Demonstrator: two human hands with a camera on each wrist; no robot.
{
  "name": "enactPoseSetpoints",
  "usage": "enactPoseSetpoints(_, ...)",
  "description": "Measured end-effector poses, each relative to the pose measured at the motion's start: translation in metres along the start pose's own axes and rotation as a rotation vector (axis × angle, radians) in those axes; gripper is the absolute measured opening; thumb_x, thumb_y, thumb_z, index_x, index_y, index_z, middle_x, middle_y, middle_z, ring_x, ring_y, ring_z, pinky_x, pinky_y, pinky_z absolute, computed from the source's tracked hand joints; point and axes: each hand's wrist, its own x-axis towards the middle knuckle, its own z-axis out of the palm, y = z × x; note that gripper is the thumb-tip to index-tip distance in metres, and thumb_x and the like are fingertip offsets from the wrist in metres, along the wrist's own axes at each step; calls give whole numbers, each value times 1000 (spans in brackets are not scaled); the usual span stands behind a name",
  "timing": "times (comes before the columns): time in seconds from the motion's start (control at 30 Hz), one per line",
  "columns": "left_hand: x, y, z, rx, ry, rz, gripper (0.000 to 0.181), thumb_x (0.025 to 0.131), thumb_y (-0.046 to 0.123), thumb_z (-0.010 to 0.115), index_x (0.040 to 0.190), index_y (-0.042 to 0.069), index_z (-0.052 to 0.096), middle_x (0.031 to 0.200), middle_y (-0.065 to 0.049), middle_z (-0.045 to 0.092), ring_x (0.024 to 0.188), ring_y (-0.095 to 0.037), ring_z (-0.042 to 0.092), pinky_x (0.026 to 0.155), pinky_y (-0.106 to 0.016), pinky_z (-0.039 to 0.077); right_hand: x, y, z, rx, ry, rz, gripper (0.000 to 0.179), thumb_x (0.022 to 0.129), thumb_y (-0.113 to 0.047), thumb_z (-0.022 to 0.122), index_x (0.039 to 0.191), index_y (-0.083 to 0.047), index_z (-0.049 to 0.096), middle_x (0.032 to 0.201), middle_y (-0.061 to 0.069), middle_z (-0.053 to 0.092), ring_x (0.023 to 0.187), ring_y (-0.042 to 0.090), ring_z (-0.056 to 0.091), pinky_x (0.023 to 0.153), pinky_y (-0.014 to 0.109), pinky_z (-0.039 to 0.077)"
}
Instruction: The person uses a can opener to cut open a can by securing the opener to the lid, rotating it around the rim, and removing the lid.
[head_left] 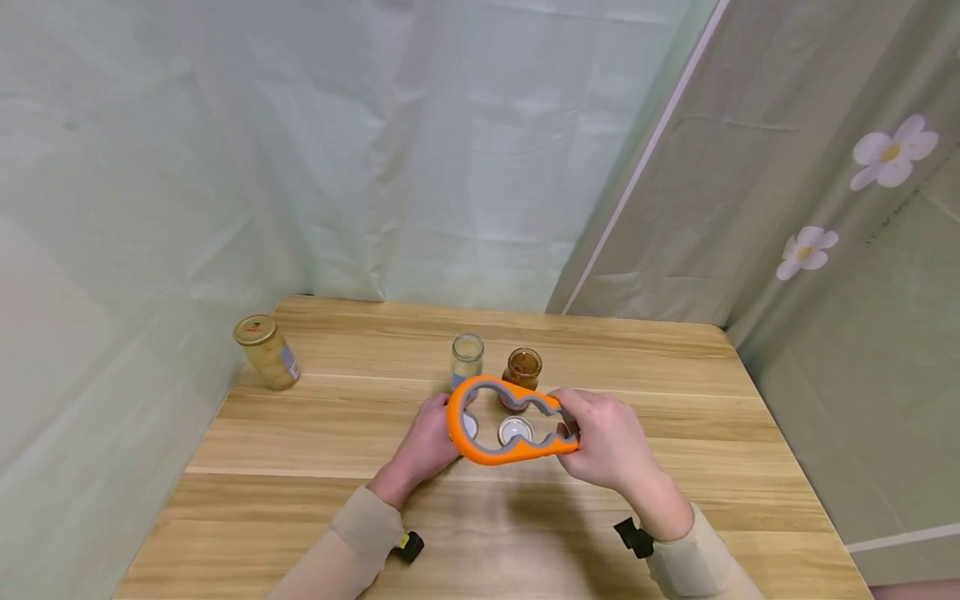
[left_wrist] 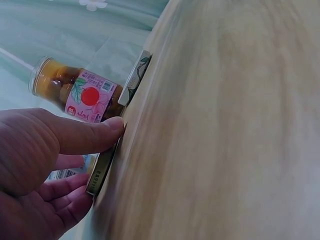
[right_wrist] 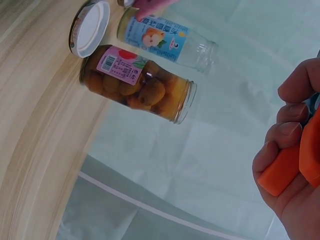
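My right hand [head_left: 611, 433] grips the handle end of an orange jar opener [head_left: 487, 460] with a grey toothed inner edge, held above the table. In the left wrist view, my left hand [left_wrist: 35, 155] pinches a gold-edged jar lid [left_wrist: 102, 172] between thumb and fingers, low at the tabletop. A second lid [head_left: 515, 430] lies white side up beside it. Just behind stand two lidless glass jars: one with brown fruit and a pink label [right_wrist: 140, 87], the other with a blue label [right_wrist: 160, 37]. The opener partly covers both jars in the head view.
A capped jar of pale fruit [head_left: 270, 358] stands at the table's left edge. The wooden table [head_left: 675, 467] meets hanging curtains [head_left: 450, 167] at the back and both sides.
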Motion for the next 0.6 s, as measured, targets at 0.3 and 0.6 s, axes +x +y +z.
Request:
enactPoseSetpoints(0.3, 0, -4, -1, 5, -22, -27, 46, 85, 18, 91, 126, 4, 77, 112, -8, 78, 111, -32, 60, 105, -54, 45, 0, 0, 0, 7, 2, -1, 36, 64, -3, 74, 97, -18, 67, 68, -16, 42, 57, 4, 39, 50, 24, 35)
enactPoseSetpoints(0.6, -1, -4, 0, 24, 3, -67, 54, 79, 18, 96, 128, 5, 76, 113, -6, 76, 101, -26, 55, 93, -46, 47, -1, 1, 1, 7, 10, -12, 37, 63, -2, 73, 97, -17, 67, 68, -17, 43, 57, 4, 39, 51, 23, 35)
